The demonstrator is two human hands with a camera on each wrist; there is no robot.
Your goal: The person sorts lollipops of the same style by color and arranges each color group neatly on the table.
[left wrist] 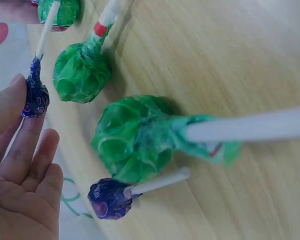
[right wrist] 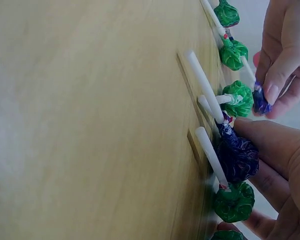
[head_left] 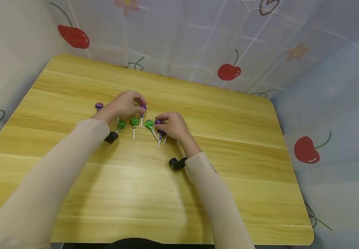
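Observation:
My left hand [head_left: 125, 104] pinches a purple-wrapped lollipop [left wrist: 36, 96] by its candy head, between thumb and fingertips, with its white stick pointing toward me. To its right, my right hand [head_left: 175, 127] grips another purple lollipop [right wrist: 238, 156] by the head, thumb on one side and fingers on the other. Between the hands lie a green lollipop [head_left: 134, 121] and a second green lollipop [head_left: 149, 123]. A third green lollipop [head_left: 121, 125] is below my left wrist. Under the right hand, more green heads [right wrist: 234, 201] show, partly hidden by its fingers.
One purple lollipop [head_left: 99, 105] lies left of my left wrist, partly covered by it. All of them are on a wooden table [head_left: 229, 131] with rounded corners. A curtain [head_left: 179, 38] with cherry prints hangs along the far edge. Black wrist cameras [head_left: 177, 163] sit close above the tabletop.

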